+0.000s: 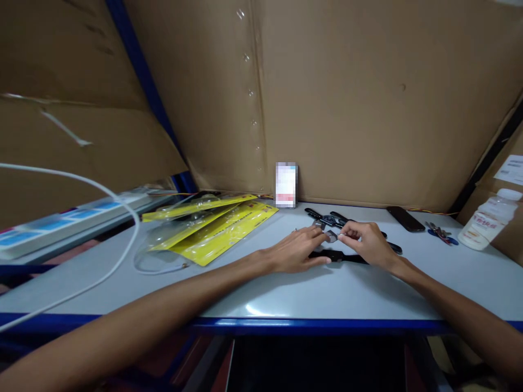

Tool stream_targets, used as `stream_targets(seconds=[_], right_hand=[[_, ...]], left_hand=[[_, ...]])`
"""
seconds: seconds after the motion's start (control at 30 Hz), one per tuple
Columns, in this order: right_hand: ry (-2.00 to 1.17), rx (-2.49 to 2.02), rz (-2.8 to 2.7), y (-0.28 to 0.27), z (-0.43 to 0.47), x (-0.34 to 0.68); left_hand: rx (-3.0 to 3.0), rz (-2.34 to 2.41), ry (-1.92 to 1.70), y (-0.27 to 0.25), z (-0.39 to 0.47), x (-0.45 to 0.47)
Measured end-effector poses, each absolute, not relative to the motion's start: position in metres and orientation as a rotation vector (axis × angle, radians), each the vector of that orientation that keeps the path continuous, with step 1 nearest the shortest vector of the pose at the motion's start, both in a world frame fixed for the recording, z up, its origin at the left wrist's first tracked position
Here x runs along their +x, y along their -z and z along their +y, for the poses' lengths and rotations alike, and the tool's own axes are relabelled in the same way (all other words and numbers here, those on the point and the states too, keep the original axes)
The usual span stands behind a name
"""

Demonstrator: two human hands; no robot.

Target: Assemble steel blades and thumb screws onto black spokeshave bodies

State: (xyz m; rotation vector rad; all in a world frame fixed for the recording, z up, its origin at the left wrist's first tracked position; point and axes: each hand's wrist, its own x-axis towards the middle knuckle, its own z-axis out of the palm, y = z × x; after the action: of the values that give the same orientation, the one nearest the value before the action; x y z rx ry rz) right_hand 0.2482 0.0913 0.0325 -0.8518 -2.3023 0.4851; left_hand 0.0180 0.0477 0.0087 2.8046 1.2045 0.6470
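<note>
My left hand (300, 247) is laid palm down over a black-handled hand tool (337, 256) that looks like pliers or snips. The thumb presses along its near handle, and the fingers rest by a grey metal part (332, 236). My right hand (366, 241) pinches with thumb and forefinger close to that grey part. Whatever is between those fingertips is too small to make out. More black handles (322, 216) lie just beyond both hands, and another handle end (394, 248) shows to the right of my right hand.
Yellow cards in clear plastic packaging (224, 234) lie to the left. A lit phone (286, 185) leans against the cardboard wall (347, 98). Rightward are a dark phone (405, 219), keys (440, 233) and a white bottle (488, 220). A white cable (133, 218) arcs past a power strip (69, 223) at left.
</note>
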Motion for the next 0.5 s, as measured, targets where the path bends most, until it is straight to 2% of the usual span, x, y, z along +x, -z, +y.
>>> stream_targets(seconds=[0.37, 0.5], right_hand=[[-0.49, -0.794, -2.291, -0.026, 0.091, 0.248], [-0.309, -0.782, -2.303, -0.026, 0.093, 0.251]], left_hand=[[2.895, 1.243, -0.678, -0.015, 0.051, 0.019], [2.605, 1.706, -0.967, -0.029, 0.069, -0.003]])
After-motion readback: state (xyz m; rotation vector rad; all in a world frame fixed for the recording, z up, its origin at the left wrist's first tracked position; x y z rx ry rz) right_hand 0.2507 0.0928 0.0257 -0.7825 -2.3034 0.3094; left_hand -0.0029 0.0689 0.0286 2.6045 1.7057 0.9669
